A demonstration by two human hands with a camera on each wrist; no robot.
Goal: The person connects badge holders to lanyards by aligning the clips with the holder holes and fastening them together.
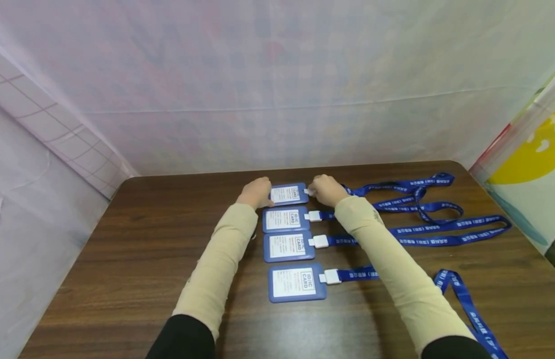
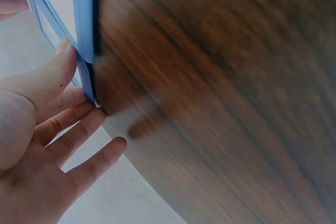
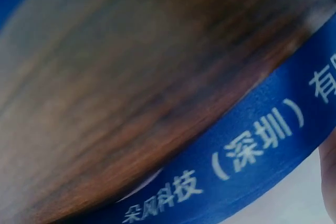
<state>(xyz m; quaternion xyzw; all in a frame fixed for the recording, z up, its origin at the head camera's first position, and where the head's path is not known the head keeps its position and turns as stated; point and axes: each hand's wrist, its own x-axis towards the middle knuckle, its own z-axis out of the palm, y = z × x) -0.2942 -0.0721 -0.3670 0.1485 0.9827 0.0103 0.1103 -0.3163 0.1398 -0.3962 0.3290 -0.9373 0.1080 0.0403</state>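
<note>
Four-sided blue ID badge holders with white cards lie in a column on the brown table. At the farthest badge holder [image 1: 286,194], my left hand [image 1: 256,192] grips the left end between thumb and fingers. The left wrist view shows the thumb [image 2: 64,51] against its edge, other fingers spread past the corner. My right hand [image 1: 327,189] pinches the white clip at its right end, partly hiding it. Below sit a second badge holder [image 1: 286,230], a third badge holder [image 1: 288,259] and the nearest badge holder [image 1: 297,299]. A blue lanyard [image 3: 252,145] fills the right wrist view's lower part.
Printed blue lanyards [image 1: 452,241] run rightward from the white clips [image 1: 320,241], some looped or twisted. The nearest lanyard [image 1: 472,309] bends toward the table's front right. The brown table [image 1: 138,259] ends at a pale curtain [image 1: 277,134] behind.
</note>
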